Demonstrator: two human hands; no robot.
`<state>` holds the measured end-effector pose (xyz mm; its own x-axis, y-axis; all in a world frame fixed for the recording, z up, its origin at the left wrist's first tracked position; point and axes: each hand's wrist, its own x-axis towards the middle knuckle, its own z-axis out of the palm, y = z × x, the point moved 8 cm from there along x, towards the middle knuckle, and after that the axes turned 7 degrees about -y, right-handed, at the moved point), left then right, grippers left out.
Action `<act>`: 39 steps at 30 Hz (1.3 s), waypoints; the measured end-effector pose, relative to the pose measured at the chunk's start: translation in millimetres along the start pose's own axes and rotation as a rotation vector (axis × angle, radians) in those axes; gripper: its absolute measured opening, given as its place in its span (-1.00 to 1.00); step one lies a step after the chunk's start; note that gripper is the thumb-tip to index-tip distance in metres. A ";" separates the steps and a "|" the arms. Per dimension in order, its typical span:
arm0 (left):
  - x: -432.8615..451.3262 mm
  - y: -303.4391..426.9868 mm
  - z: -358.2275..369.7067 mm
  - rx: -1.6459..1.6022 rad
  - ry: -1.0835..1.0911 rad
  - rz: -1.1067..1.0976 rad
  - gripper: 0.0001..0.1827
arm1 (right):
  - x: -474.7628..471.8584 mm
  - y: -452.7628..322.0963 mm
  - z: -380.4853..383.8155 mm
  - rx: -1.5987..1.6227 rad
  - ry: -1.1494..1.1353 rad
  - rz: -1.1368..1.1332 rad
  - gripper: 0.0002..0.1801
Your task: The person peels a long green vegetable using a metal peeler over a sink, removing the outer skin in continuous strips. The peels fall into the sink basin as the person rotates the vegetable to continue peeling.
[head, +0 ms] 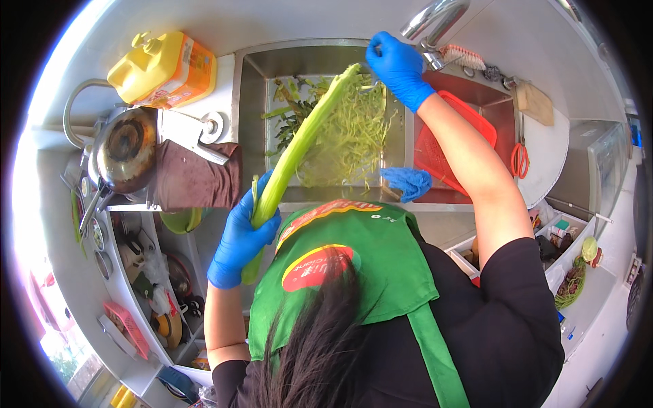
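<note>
My left hand [245,229], in a blue glove, grips the lower part of a long, thick green stalk [301,145]. The stalk slants up and to the right over the left basin of a steel sink [253,122]. My gloved right hand [398,64] is curled just beyond the stalk's tip, below the tap; a small part of some tool shows at its fingers, too blurred to name. Pale green peelings [344,137] lie heaped in the basin, with darker leafy scraps on their left. A blue cloth [407,183] hangs over the basin's front right corner.
A red plastic basket [438,148] sits in the right basin, under my right forearm. The chrome tap [433,25] rises behind. Red-handled scissors [520,160] are at the right. A yellow jug [163,69], a cleaver [196,143] on a brown cloth [199,178] and a wok [127,148] stand left.
</note>
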<state>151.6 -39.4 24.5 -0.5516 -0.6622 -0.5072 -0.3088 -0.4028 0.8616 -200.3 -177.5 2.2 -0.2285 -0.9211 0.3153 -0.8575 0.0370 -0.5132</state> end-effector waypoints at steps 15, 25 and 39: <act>31.8 -1.3 8.9 -0.557 -0.001 -0.081 -0.41 | -76.9 -156.1 6.7 0.182 -0.136 -0.296 -0.91; 33.3 -7.2 5.5 -0.529 0.083 -0.081 -0.61 | -91.1 -191.1 2.3 0.190 -0.191 -0.429 -0.92; 32.4 -5.8 5.7 -0.441 0.164 -0.186 -0.63 | -38.4 -152.6 5.5 0.205 -0.162 -0.330 -0.92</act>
<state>131.1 -54.9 3.2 -0.3788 -0.6300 -0.6780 -0.0136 -0.7287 0.6847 -58.2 -149.9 64.0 0.1328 -0.9202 0.3684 -0.7593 -0.3333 -0.5589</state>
